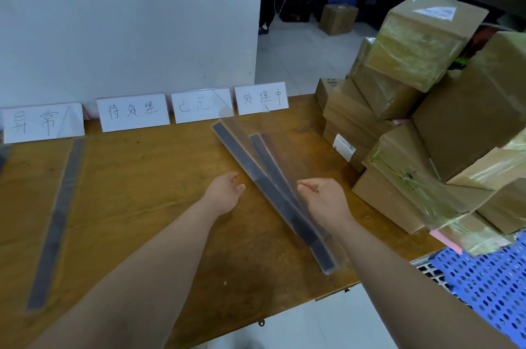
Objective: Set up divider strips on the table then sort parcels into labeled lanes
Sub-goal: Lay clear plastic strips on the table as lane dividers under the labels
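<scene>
The right grip (321, 200) is curled, apparently pinching the clear edge of the loose divider strips (246, 162). Their long axis runs diagonally under it, away to its far left across the surface (142, 183). The left grip (225, 192) hovers just left of them, fingers relaxed and holding nothing.

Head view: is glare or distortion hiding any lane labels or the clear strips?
In the head view, glare washes out the last character on the third label card; the clear divider strips show mostly by their dark bands, edges faint; wide-angle bending tilts the parcels at right; the far-left edge is smeared.
</scene>
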### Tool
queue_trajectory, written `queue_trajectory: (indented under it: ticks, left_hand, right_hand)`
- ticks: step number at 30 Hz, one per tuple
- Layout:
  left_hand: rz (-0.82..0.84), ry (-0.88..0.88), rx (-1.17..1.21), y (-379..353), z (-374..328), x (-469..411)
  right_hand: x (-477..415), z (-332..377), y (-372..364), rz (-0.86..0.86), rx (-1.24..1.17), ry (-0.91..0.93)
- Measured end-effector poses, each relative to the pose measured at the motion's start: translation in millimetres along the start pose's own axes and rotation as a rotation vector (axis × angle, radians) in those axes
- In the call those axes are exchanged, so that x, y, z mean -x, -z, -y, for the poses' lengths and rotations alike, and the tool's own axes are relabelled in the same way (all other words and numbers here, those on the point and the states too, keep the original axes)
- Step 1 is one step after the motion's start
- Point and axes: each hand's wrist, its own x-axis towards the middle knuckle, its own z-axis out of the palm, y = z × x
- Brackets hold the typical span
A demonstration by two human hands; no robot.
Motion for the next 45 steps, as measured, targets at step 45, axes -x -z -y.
queue_trajectory:
  ticks: [45]
  left_hand:
    - [-0.391,0.074,-0.025,194.9,249.3,88.1]
  right_hand:
    - [55.9,153.2,-219.6,-0.054,0.050,-0.157]
